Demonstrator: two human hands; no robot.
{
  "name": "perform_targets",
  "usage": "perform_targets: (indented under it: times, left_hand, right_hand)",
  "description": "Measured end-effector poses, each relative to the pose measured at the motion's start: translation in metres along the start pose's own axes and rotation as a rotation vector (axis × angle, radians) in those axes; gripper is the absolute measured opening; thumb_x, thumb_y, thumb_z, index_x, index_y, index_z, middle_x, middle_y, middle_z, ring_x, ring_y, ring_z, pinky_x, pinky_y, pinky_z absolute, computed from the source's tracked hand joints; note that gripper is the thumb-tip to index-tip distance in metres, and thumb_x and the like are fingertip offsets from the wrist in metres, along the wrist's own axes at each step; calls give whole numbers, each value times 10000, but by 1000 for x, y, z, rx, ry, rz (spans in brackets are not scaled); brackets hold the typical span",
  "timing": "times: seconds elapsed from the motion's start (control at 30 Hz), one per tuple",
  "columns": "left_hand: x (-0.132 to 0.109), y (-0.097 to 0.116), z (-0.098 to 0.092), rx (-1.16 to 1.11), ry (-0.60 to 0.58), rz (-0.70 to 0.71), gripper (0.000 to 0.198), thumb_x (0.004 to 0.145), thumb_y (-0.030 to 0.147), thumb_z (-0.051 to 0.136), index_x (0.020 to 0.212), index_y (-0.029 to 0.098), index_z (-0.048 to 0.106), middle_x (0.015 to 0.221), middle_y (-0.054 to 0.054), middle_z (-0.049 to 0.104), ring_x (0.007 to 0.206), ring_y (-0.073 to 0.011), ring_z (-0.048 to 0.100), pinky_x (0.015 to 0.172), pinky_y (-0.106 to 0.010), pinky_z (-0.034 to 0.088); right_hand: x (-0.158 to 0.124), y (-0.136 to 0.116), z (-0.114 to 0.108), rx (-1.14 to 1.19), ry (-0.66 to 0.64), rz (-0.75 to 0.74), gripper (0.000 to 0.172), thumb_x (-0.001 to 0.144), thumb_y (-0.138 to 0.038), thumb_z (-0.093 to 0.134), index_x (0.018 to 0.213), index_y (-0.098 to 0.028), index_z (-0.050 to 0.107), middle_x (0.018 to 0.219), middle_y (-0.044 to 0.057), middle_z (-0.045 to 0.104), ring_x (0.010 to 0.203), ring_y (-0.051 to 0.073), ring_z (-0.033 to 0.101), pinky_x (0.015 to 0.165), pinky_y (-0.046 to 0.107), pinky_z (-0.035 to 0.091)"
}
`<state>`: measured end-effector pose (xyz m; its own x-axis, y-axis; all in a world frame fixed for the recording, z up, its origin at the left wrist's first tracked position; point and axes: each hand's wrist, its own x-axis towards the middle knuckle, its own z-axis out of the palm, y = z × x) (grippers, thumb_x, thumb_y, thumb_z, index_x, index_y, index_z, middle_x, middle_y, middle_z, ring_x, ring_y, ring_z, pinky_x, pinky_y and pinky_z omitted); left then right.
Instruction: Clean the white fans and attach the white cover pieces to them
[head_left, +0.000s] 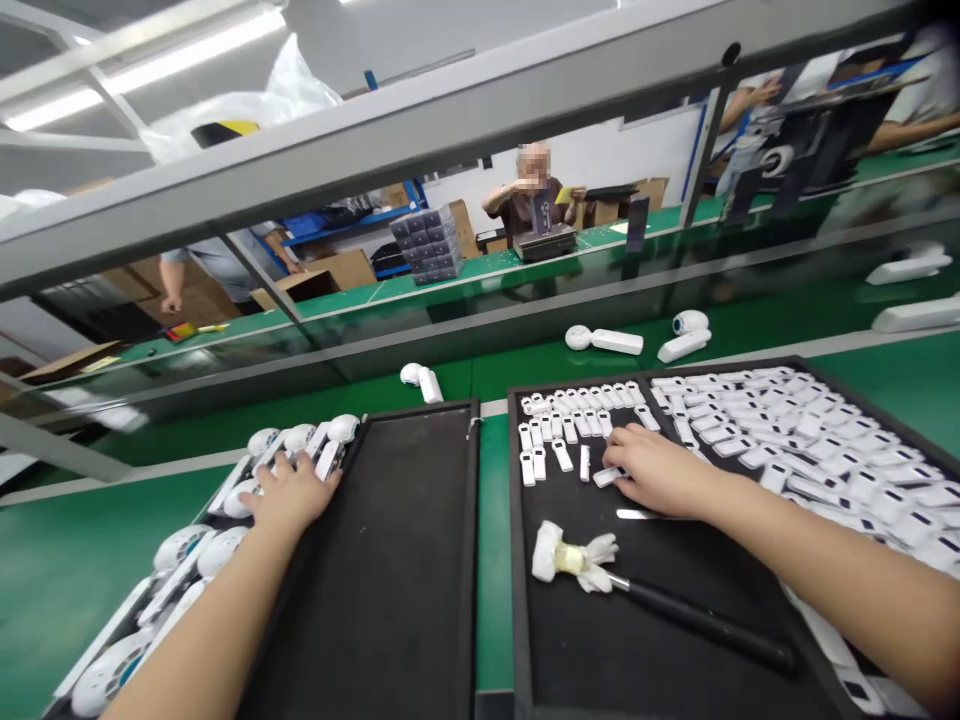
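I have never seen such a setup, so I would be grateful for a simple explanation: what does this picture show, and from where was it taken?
There is no machine arm here: the two bare hands belong to the person wearing the camera on their head. It looks forward and down, and this is its only view.

On the green bench are a left black tray and a right black tray. The left hand, fingers spread, is on or just above white round-headed devices. The right hand has its fingers at a small white piece; how firmly it grips is unclear. Below lies a black-handled tool. Across the bench, another person works.
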<state>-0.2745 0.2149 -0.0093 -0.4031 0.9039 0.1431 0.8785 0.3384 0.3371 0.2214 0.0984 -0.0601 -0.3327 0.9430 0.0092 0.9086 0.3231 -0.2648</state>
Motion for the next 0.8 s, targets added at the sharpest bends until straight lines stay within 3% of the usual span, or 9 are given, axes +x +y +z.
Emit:
perform_targets:
  times: [0.1, 0.17, 0.27, 0.33, 0.43, 0.5, 0.6, 0.7, 0.8]
  left_hand:
    - [-2, 11, 4, -39, -23, 113, 472, 757, 305, 571, 1146, 41, 617, 1596, -293, 206, 1508, -416, 2, 1130, -670, -104]
    - [-3, 22, 1, -114, -49, 132, 413, 724, 290, 579, 1049, 40, 626, 1539, -338, 290, 1503, -438, 24, 1137, -681, -66]
    - [-14, 43, -6, -282, -96, 82, 405, 695, 330, 613, 1003, 69, 583, 1348, -354, 492, 1433, -524, 216, 1094, -730, 188]
    - [-32, 65, -7, -439, -174, 68, 443, 735, 387, 582, 1077, 110, 533, 1236, -274, 584, 1285, -474, 476, 980, -663, 423]
    - [-79, 111, 5, -682, -384, 125, 476, 774, 431, 532, 1182, 192, 472, 1135, -128, 642, 928, -267, 685, 748, -448, 590]
    - [-118, 146, 19, -838, -575, 172, 541, 694, 371, 640, 1189, 226, 478, 1037, -62, 646, 759, -189, 668, 601, -322, 570]
    - [-176, 189, 38, -1199, -1004, 159, 721, 604, 231, 776, 1254, 237, 464, 902, -7, 620, 646, -147, 608, 490, -237, 489]
    - [-213, 215, 50, -1238, -1229, 243, 834, 621, 211, 825, 1354, 230, 427, 1006, -44, 661, 773, -175, 656, 634, -266, 543]
    - [-230, 226, 58, -1167, -1241, 359, 881, 655, 179, 815, 1414, 240, 372, 1248, -99, 626, 1083, -244, 642, 909, -336, 529]
  right_hand:
    - [-11, 0, -8, 50, 10, 50, 278, 923, -209, 468, 1087, -165, 689, 1095, 123, 670, 1034, 272, 620, 912, 403, 494]
    - [-25, -3, -11, 139, 70, 83, 357, 981, -274, 373, 1186, -182, 651, 1170, 115, 652, 1074, 246, 625, 938, 382, 501]
    - [-49, -13, -10, 384, 215, 168, 376, 984, -387, 373, 1192, -242, 651, 1212, 85, 641, 1062, 228, 642, 902, 359, 533]
    - [-62, -24, -8, 557, 279, 297, 349, 923, -463, 491, 1144, -261, 671, 1141, 69, 678, 955, 231, 670, 784, 346, 567]
    - [-69, -47, -7, 826, 332, 445, 323, 817, -481, 632, 1014, -238, 711, 1001, 66, 713, 803, 215, 676, 697, 319, 574]
    - [-65, -65, -10, 997, 364, 439, 294, 812, -450, 639, 976, -222, 726, 987, 68, 704, 786, 197, 670, 707, 302, 572]
    - [-53, -83, -16, 1204, 408, 443, 310, 802, -403, 636, 1030, -209, 716, 938, 54, 684, 764, 176, 661, 686, 290, 567]
    - [-43, -86, -19, 1409, 512, 564, 346, 700, -333, 699, 1016, -201, 655, 815, 14, 666, 735, 168, 657, 678, 295, 574]
    - [-42, -82, -18, 1488, 625, 658, 316, 618, -261, 739, 896, -211, 597, 768, -17, 649, 722, 151, 652, 673, 280, 573]
